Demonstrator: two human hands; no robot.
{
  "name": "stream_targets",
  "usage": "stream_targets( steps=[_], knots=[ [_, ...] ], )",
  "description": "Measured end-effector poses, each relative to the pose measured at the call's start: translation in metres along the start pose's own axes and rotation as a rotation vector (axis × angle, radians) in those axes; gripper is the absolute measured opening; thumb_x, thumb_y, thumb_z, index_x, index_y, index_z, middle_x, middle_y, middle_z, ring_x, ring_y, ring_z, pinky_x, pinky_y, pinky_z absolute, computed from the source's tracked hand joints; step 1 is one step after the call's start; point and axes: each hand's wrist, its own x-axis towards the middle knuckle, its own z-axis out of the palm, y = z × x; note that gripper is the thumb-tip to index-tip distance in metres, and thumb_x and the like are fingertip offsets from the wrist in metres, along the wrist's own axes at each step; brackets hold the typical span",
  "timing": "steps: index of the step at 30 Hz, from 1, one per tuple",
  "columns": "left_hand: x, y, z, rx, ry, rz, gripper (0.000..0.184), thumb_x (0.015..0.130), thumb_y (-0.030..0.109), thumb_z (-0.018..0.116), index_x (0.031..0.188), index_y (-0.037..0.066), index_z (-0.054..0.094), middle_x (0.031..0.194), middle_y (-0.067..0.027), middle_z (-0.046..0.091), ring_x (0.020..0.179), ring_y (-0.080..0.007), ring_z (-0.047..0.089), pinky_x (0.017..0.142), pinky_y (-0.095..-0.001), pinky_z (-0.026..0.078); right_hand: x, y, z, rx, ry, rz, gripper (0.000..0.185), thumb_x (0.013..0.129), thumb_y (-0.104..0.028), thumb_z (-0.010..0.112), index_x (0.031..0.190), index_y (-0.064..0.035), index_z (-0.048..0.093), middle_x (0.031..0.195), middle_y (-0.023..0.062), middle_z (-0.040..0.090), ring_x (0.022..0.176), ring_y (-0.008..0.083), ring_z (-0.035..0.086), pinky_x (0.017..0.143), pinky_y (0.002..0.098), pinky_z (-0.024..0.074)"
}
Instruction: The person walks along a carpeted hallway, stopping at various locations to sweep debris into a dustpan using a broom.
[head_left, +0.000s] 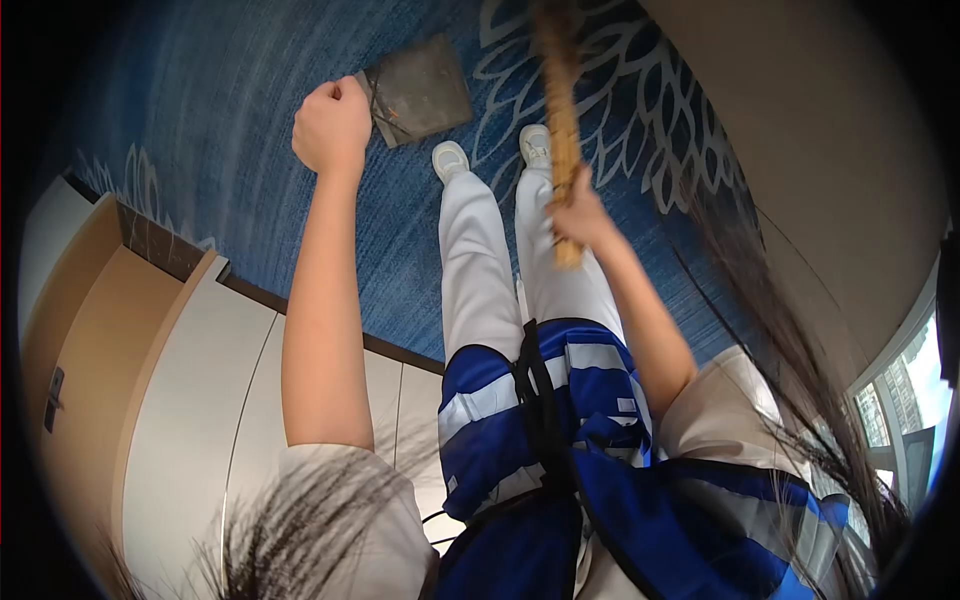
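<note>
Right hand [586, 214] grips the blurred tan stick [562, 135] near its close end, right of the grey panel [430, 88], probably to leave most of its length free for reach. Left hand [335, 128] is clenched beside the panel's left edge, maybe to steady it; can't tell if it grips anything. Panel looks flat on the blue carpet [240, 110], likely for support.

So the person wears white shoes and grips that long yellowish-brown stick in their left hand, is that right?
Not quite: the head view shows the long yellowish-brown stick in the right hand, not the left hand. The white shoes are as you say.
</note>
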Motion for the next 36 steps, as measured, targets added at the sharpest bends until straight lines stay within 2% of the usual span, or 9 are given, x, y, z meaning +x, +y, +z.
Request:
stream_targets(
  steps=[6, 9, 11, 13, 17, 25, 30, 32, 36],
  knots=[
    [0.005, 0.003, -0.007, 0.019, -0.068, -0.038, 0.031, 0.072, 0.029, 0.043, 0.061, 0.007, 0.061, 0.065, -0.0129, 0.06, 0.063, -0.0311, 0.058, 0.058, -0.0378, 0.044, -0.052, -0.051, -0.012, 0.434, -0.391, 0.061, 0.077, 0.068, -0.01, 0.058, 0.13, -0.001, 0.014, 0.082, 0.0151, 0.054, 0.059, 0.0196, 0.056, 0.053, 0.026, 0.0463],
    [0.005, 0.001, -0.001, 0.003, -0.03, -0.02, 0.031, 0.072, 0.029, 0.043, 0.061, 0.007, 0.061, 0.064, -0.0133, 0.06, 0.063, -0.0313, 0.058, 0.058, -0.0381, 0.044, -0.024, 0.023, -0.062, 0.807, -0.467, 0.116, 0.073, 0.065, -0.011, 0.062, 0.128, -0.0012, 0.026, 0.074, 0.0097, 0.053, 0.055, 0.0116, 0.054, 0.046, 0.021, 0.0442],
    [0.009, -0.004, 0.006, 0.024, 0.006, -0.011, 0.031, 0.072, 0.029, 0.043, 0.061, 0.007, 0.061, 0.064, -0.0135, 0.06, 0.062, -0.0312, 0.058, 0.058, -0.0384, 0.044, -0.049, -0.024, -0.106, 0.6, -0.465, 0.141, 0.078, 0.067, -0.013, 0.061, 0.131, 0.001, 0.018, 0.079, 0.01, 0.054, 0.059, 0.0181, 0.057, 0.049, 0.0258, 0.0473],
    [0.009, -0.006, 0.007, -0.039, 0.027, 0.032, 0.031, 0.072, 0.03, 0.043, 0.062, 0.007, 0.061, 0.064, -0.0134, 0.06, 0.063, -0.0312, 0.058, 0.058, -0.039, 0.044, -0.058, -0.039, -0.121, 0.338, -0.253, 0.076, 0.077, 0.066, -0.009, 0.058, 0.131, 0.0011, 0.018, 0.072, 0.0078, 0.052, 0.05, 0.011, 0.054, 0.041, 0.0227, 0.044],
    [0.011, -0.005, 0.007, -0.005, 0.018, 0.029, 0.031, 0.072, 0.029, 0.043, 0.064, 0.007, 0.062, 0.064, -0.0131, 0.061, 0.063, -0.0315, 0.059, 0.058, -0.0384, 0.045, 0.01, 0.006, -0.118, 0.084, 0.009, -0.236, 0.078, 0.067, -0.008, 0.056, 0.131, 0.0018, 0.012, 0.073, 0.0132, 0.055, 0.055, 0.0201, 0.056, 0.048, 0.0286, 0.0451],
    [0.009, -0.006, 0.015, -0.042, 0.084, 0.076, 0.03, 0.072, 0.028, 0.043, 0.065, 0.008, 0.063, 0.062, -0.0119, 0.061, 0.059, -0.0307, 0.059, 0.055, -0.0383, 0.046, 0.033, 0.006, -0.002, 0.059, -0.063, 0.175, 0.073, 0.069, -0.01, 0.052, 0.127, -0.0006, 0.008, 0.094, 0.0262, 0.053, 0.08, 0.0321, 0.058, 0.068, 0.0353, 0.0468],
    [0.013, 0.0, 0.018, -0.034, 0.114, 0.114, 0.028, 0.071, 0.027, 0.045, 0.062, 0.008, 0.062, 0.061, -0.0143, 0.06, 0.057, -0.0314, 0.059, 0.053, -0.0394, 0.046, -0.036, -0.012, 0.058, -0.105, -0.014, -0.435, 0.076, 0.068, -0.009, 0.054, 0.129, 0.0001, 0.008, 0.096, 0.0245, 0.052, 0.078, 0.0312, 0.058, 0.069, 0.0334, 0.0464],
    [0.014, 0.002, 0.016, -0.056, 0.085, 0.104, 0.026, 0.071, 0.026, 0.045, 0.06, 0.008, 0.061, 0.06, -0.0144, 0.059, 0.056, -0.0316, 0.058, 0.052, -0.0398, 0.046, -0.054, -0.04, 0.055, 0.336, -0.392, 0.005, 0.076, 0.069, -0.006, 0.055, 0.13, -0.0027, 0.01, 0.089, 0.0172, 0.052, 0.066, 0.024, 0.057, 0.059, 0.0309, 0.0473],
    [0.02, 0.006, 0.018, -0.03, 0.091, 0.134, 0.029, 0.073, 0.028, 0.046, 0.059, 0.006, 0.059, 0.058, -0.0145, 0.058, 0.055, -0.0319, 0.058, 0.052, -0.0408, 0.046, -0.063, -0.074, 0.007, 0.618, -0.435, 0.244, 0.071, 0.071, -0.004, 0.055, 0.13, -0.0063, 0.016, 0.078, 0.0094, 0.049, 0.053, 0.0157, 0.052, 0.047, 0.0268, 0.0444]
  ],
)
